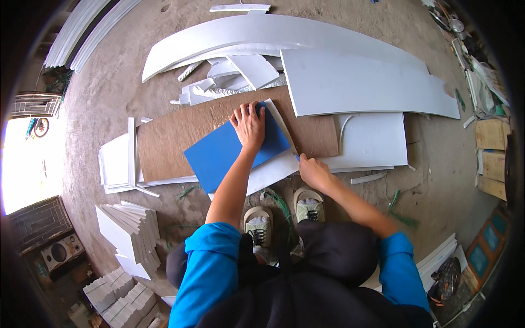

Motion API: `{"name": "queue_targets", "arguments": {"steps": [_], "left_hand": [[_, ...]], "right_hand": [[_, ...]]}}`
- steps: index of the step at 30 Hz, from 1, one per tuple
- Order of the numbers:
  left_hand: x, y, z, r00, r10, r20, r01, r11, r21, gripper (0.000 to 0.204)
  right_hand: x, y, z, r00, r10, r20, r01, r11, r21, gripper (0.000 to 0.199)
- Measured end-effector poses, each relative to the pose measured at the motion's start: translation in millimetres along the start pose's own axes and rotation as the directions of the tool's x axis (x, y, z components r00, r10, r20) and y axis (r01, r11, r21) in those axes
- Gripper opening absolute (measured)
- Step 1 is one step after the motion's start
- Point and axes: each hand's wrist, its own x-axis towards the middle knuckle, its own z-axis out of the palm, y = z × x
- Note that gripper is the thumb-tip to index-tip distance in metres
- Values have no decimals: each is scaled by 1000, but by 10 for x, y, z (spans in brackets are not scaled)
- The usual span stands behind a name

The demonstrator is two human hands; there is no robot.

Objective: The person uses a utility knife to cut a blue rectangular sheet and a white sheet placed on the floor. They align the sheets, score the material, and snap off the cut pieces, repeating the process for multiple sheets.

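Left hand point(250, 129) flat, palm down; right hand point(315, 173) curled tight (forearms point(231, 188) bare).

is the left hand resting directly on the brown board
No, the left hand is spread on the blue panel, which partly overlaps the brown board.

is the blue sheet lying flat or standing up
Lying flat: the blue sheet shows its broad face upward, with the left hand resting on top.
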Motion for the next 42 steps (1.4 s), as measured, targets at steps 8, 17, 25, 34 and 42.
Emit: {"name": "queue_targets", "arguments": {"steps": [8,17,25,34,42], "left_hand": [[198,-353,-249,918,173,356,-154,985,-82,80],[517,-361,-529,764,164,624,-52,980,-194,87],[651,57,-1515,801,252,544,-144,962,-233,73],[565,75,-2228,882,469,49,-471,882,25,59],[307,218,-1976,883,457,106,-467,878,105,62]], "right_hand": [[-27,36,98,996,3,-84,0,999,41,23],[-74,39,224,976,-66,-210,59,997,-41,21],[-381,-61,-39,882,-160,-444,73,976,-207,19],[-558,-136,-461,928,-25,-371,285,690,666,18],[-172,-669,-899,776,-106,-622,504,696,510,23]]}}
